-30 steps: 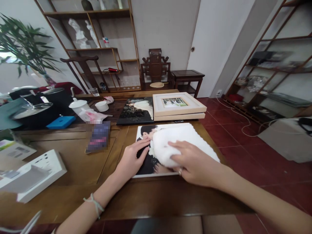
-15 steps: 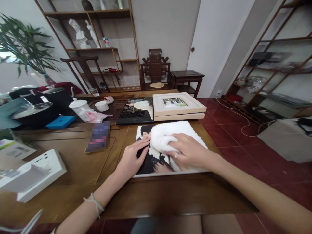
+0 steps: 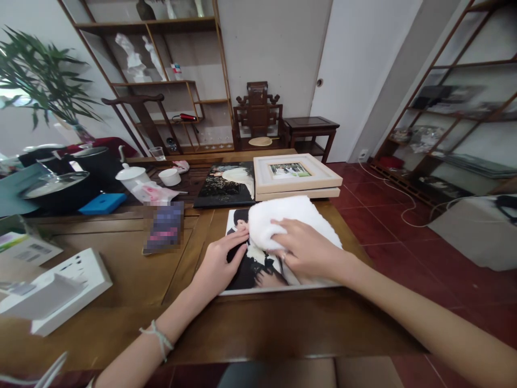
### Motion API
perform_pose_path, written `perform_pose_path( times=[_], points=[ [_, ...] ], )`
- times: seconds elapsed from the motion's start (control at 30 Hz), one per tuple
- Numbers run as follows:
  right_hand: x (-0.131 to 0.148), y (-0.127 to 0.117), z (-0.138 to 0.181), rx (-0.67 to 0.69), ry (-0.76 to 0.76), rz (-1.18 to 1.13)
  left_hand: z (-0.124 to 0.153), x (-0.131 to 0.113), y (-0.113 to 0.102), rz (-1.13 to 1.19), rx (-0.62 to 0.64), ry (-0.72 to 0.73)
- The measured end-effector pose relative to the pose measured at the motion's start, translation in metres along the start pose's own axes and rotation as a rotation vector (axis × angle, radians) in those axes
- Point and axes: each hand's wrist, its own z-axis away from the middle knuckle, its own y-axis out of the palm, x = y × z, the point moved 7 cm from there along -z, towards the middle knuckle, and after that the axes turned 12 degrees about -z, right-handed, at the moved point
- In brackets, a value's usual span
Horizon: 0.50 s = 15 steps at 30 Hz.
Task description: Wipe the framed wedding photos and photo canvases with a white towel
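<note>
A glossy brown wooden surface (image 3: 266,323) bears a flat rectangular photo (image 3: 238,277), white-edged and lying face up near the front; it appears stiff and probably slick, best lifted by its rims. Over its upper right spreads a white cloth (image 3: 299,213), fluffy and rumpled, likely light, soft and easily gathered at any fold. The right hand (image 3: 309,248) grasps the cloth with bent fingers; the left hand (image 3: 220,258), gripping nothing, rests extended fingers on the photo's left side.
</note>
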Motion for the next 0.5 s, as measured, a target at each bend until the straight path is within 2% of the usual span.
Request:
perform_pose_path(
  times=[0.1,0.27,0.37,0.5],
  points=[
    [0.028,0.0,0.023,0.096,-0.007,-0.03,0.0,0.0,0.0,-0.01,0.003,-0.006],
    [0.07,0.003,0.053,0.238,-0.118,-0.131,-0.001,-0.001,0.0,-0.005,0.024,-0.014],
    [0.068,0.003,0.054,0.232,-0.077,-0.16,-0.001,-0.001,0.0,-0.006,0.024,-0.01],
    [0.039,-0.001,0.037,0.131,0.047,-0.08,0.0,-0.001,0.001,-0.012,0.018,0.01]
  ],
)
